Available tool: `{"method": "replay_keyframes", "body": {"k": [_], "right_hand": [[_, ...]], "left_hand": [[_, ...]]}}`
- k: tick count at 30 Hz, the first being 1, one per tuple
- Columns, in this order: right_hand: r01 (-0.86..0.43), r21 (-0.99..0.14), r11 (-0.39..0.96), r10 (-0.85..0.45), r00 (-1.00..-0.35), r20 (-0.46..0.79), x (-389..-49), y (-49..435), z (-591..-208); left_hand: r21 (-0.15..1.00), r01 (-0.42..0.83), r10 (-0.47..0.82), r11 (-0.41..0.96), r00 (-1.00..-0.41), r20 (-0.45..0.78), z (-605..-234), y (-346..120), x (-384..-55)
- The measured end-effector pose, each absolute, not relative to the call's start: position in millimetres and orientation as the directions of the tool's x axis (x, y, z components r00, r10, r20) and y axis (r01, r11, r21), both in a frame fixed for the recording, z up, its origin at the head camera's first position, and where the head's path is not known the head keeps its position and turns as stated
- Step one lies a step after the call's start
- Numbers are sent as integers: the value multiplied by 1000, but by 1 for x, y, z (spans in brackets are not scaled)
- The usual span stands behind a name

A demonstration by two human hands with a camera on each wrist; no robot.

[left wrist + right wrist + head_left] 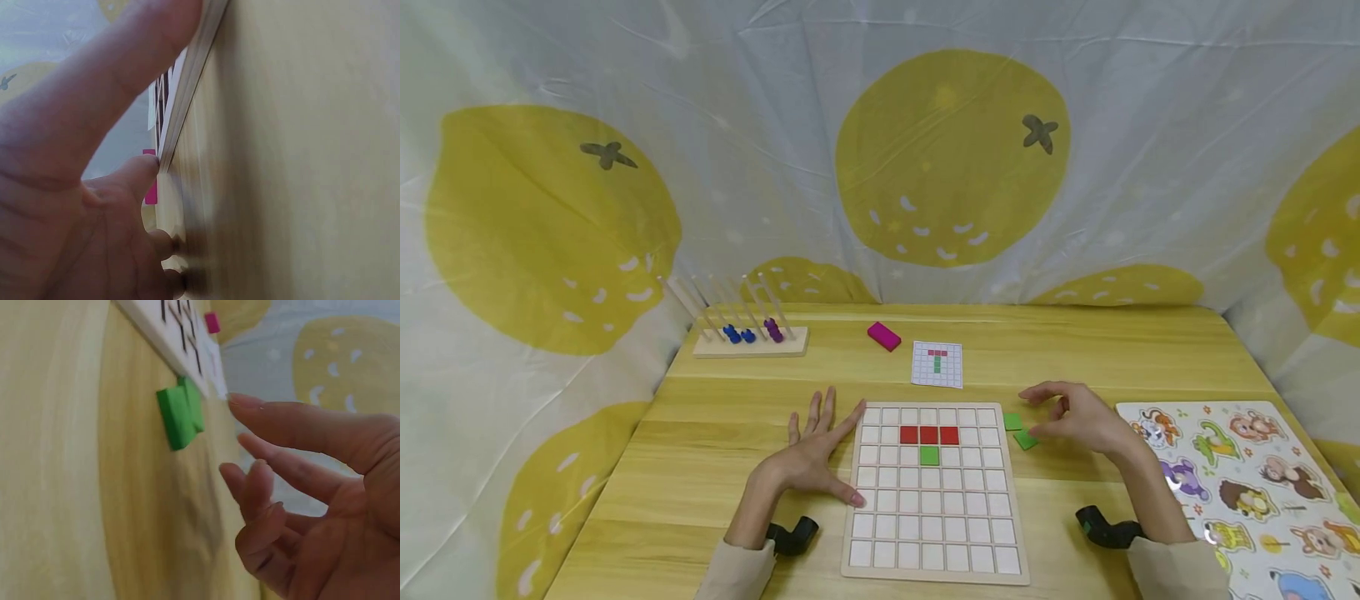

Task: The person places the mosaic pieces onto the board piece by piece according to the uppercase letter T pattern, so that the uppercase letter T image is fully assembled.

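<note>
A wooden grid board (932, 576) lies flat, with three red square tiles (928, 435) in a row and one green tile (929, 456) under the middle one. My left hand (808, 462) is spread along the board's left side, thumb and index fingertip at its edge. Off the board's upper right side lie two loose green tiles (1026, 439), one overlapping the other in the right wrist view. Just beside them hovers my right hand (1078, 418), thumb and index finger apart and the other fingers loosely bent. Nothing sits between its fingers in the right wrist view.
Behind the board are a printed pattern card (937, 365) and a magenta block (884, 336). A peg stand (752, 343) with blue and purple beads stands at the back left. An animal puzzle board (1247, 467) lies at the right, partly under my right forearm.
</note>
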State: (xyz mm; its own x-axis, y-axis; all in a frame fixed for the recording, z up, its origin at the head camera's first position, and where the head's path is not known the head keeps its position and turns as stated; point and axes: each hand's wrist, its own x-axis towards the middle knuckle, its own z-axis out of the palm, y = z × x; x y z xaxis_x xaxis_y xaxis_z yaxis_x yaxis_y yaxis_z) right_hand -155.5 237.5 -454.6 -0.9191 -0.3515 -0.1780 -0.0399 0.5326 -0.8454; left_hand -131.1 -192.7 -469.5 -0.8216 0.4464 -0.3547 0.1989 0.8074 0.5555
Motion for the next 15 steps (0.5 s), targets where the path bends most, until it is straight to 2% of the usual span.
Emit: {"method": "replay_keyframes", "body": {"k": [7,15], "right_hand": [[-20,-885,465,-455,-863,-220,-159,248,-470],[-29,-889,458,-469,-857,-214,-161,250,-473]], "left_hand": [[561,193,448,805,-817,-362,-469,-193,-131],[563,189,448,804,-816,-366,-467,-193,-131]]}}
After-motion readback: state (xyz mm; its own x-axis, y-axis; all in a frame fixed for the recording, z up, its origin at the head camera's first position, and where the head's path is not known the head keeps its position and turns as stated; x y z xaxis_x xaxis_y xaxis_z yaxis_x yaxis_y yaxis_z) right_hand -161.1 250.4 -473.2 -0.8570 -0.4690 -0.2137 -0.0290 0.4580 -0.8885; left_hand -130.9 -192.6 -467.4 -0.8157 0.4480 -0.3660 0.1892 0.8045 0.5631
